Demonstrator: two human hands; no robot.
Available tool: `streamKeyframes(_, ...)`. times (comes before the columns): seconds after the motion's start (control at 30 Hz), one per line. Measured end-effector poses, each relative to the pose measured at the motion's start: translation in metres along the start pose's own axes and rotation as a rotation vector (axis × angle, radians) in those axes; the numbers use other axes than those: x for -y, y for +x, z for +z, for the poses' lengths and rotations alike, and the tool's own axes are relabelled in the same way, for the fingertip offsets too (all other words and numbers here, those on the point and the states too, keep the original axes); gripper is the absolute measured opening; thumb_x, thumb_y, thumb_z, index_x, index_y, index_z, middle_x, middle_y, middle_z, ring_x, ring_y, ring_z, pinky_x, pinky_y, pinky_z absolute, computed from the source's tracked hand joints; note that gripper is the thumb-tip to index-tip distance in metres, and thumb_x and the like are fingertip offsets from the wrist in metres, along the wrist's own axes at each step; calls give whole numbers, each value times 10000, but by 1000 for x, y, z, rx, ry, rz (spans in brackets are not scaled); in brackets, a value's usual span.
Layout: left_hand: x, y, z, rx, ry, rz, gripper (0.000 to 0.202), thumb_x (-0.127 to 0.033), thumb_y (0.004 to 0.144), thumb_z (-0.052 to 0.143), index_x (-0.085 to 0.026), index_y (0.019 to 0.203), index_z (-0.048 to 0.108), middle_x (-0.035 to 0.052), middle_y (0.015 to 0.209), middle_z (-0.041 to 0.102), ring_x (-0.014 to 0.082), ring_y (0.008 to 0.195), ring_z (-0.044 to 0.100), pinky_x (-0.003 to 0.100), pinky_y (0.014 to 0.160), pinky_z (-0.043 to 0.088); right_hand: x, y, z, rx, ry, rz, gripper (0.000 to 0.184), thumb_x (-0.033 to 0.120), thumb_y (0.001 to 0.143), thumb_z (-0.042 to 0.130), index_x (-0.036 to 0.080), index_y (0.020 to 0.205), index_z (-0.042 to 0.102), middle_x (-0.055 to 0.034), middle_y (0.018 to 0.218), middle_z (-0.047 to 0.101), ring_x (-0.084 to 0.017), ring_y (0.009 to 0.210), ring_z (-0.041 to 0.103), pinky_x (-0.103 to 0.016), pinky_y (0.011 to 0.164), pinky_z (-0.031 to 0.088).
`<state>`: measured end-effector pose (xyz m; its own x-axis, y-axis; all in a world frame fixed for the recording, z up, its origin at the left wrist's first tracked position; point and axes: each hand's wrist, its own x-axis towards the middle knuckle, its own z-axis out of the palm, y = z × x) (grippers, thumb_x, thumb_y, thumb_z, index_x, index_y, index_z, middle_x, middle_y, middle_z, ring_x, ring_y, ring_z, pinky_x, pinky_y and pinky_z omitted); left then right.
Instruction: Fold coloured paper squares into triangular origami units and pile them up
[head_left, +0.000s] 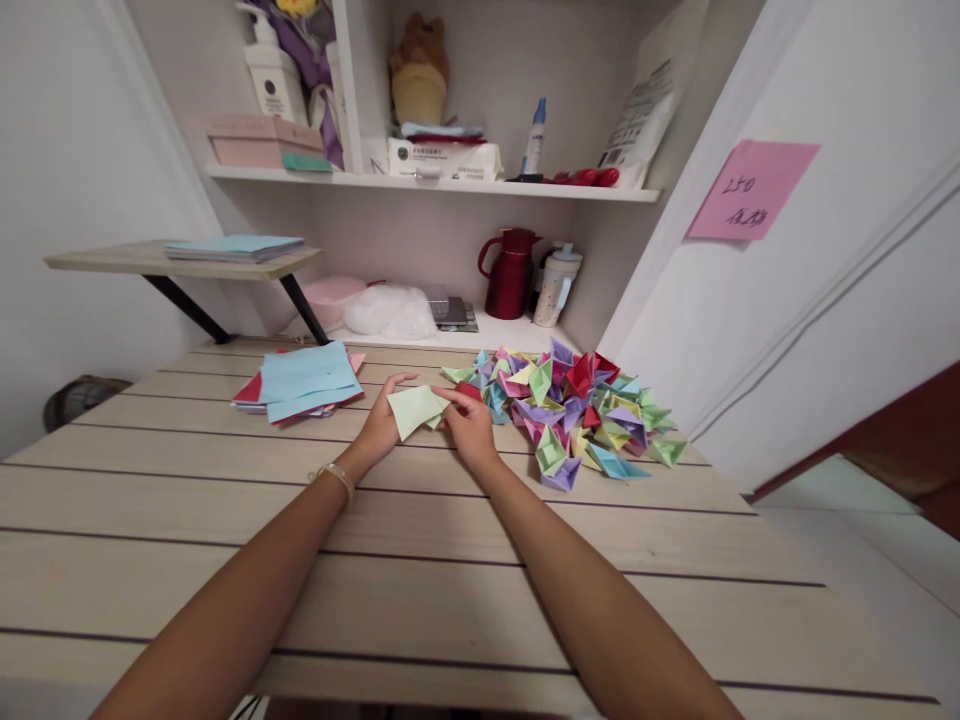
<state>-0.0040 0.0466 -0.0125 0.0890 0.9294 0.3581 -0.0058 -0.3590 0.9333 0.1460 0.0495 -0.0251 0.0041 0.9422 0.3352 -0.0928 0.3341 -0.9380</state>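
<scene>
A pale green sheet of paper (415,408), partly folded, is held between my two hands just above the table. My left hand (380,420) grips its left side, with the thumb and fingers around the edge. On the other side, my right hand (471,428) pinches the right part of the paper, where folded layers show. A large heap of folded paper boats (559,400) in several colours lies to the right of my right hand. To the left of my left hand rests a stack of coloured paper sheets (307,380), light blue on top.
A slatted wooden table (420,590) carries everything. At the back left stands a small raised shelf (120,262) with more blue paper (234,247). Behind are a plastic bag (391,312), a red jug (512,275) and a tumbler (556,287). A pink note (753,190) is on the right wall.
</scene>
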Motion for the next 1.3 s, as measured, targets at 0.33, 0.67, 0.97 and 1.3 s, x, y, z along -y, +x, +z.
streamKeyframes(0.33,-3,-2,7,4,-145,-91,551,-288,645,724,-223,1084,398,7,829,613,132,652,599,255,595,492,3,0,-1,-77,-2,63,369,249,691,518,143,994,699,-9,589,636,-115,473,516,-213,455,416)
streamKeyframes(0.67,-4,2,4,-68,10,41,331,-298,678,675,-177,962,556,52,953,635,155,829,600,253,718,473,4,-2,0,-66,-119,31,266,293,719,534,135,854,701,-6,622,629,-114,514,534,-205,498,421)
streamKeyframes(0.97,11,4,5,-70,-90,-95,378,-444,726,620,-153,954,538,24,753,630,154,631,605,262,552,495,10,-5,1,-33,-152,10,374,490,790,481,164,630,572,32,460,509,-117,408,508,-200,425,363)
streamKeyframes(1.3,4,4,3,-145,-50,-28,306,-447,753,597,-167,866,548,2,726,605,128,642,574,217,560,460,4,-4,1,-25,-211,11,337,448,776,499,157,630,587,24,461,521,-118,433,495,-205,441,367)
